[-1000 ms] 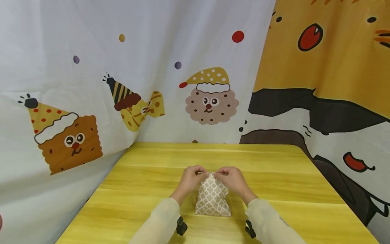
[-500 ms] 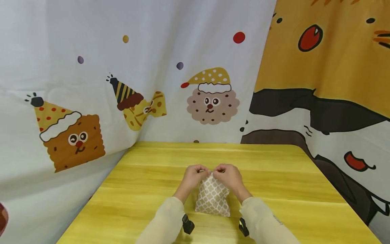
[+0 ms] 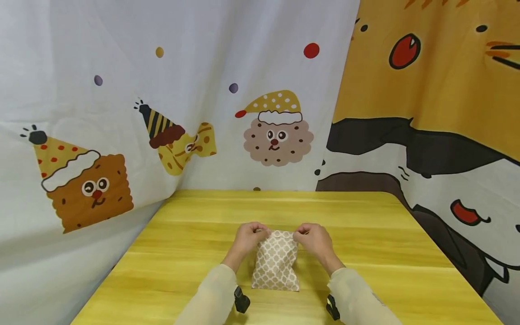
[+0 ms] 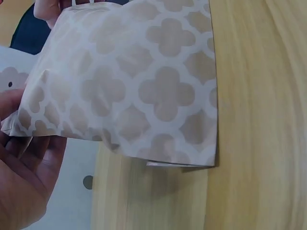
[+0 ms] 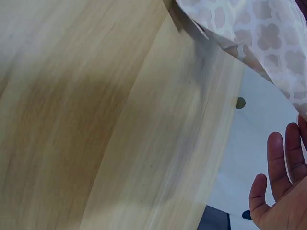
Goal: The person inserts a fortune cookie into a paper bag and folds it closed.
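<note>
A small beige bag [image 3: 276,264] with a white lattice pattern stands on its base on the table, its top edge spread wide. My left hand [image 3: 248,237] pinches the upper left corner between thumb and fingers. At the opposite corner, my right hand [image 3: 314,239] pinches the edge in the same way. The left wrist view shows the side of the bag [image 4: 163,91] up close, with the left hand [image 4: 24,177] at one corner and a bit of white cord near its top. In the right wrist view, several fingers of the right hand [image 5: 283,187] extend below the bag [image 5: 268,36].
The yellow wood-grain table [image 3: 195,271] extends around the bag on all sides. Behind it hangs a white curtain [image 3: 203,54] printed with cartoon biscuits, and a cartoon-animal cloth [image 3: 447,90] hangs at the right. Both cream sleeves [image 3: 213,293] carry a black wrist device [image 3: 241,300].
Half a second ago both hands met at the middle of the bag's top. They have drawn apart to its two corners, and the top edge has widened between them.
</note>
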A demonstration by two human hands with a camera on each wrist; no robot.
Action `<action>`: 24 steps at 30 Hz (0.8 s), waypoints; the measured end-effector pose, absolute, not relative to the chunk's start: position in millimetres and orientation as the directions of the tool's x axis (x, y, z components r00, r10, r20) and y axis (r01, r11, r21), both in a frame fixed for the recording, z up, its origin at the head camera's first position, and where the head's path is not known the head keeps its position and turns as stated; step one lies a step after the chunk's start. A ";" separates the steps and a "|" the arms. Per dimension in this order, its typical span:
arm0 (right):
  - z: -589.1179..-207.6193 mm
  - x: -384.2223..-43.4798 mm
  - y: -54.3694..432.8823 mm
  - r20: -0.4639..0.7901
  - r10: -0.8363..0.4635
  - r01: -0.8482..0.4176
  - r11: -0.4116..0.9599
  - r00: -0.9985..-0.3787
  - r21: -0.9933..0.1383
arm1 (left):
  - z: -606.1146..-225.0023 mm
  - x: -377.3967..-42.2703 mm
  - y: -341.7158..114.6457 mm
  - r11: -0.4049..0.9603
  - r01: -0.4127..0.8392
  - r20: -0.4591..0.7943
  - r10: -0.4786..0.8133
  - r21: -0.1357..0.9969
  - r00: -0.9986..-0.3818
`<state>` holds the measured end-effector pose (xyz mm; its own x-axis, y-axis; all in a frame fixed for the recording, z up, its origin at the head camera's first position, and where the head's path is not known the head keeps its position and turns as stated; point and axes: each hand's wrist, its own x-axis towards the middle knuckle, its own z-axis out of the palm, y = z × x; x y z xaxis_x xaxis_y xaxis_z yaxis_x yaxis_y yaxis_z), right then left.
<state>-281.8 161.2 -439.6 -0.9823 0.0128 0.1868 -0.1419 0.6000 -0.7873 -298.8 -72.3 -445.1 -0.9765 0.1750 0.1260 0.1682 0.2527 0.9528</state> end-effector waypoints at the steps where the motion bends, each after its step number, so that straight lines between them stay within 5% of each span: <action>1: -439.9 -281.6 163.9 0.189 0.017 -0.141 0.598 -0.982 -0.789 | -445.2 -299.7 -74.5 0.253 0.162 0.122 0.166 0.954 -0.979; 6: -440.0 -279.9 175.6 0.184 0.084 -0.107 0.552 -0.979 -0.827 | -447.6 -300.8 -86.4 0.249 0.134 0.112 0.100 0.959 -0.989; 15: -437.6 -279.6 157.3 0.033 -0.024 -0.039 0.342 -0.999 -0.939 | -439.8 -298.7 -73.6 0.202 0.125 0.087 0.187 0.972 -0.979; 24: -444.0 -283.6 166.9 0.019 0.010 -0.014 0.363 -1.000 -0.932 | -444.3 -300.4 -75.9 0.146 -0.014 -0.029 0.103 0.989 -0.994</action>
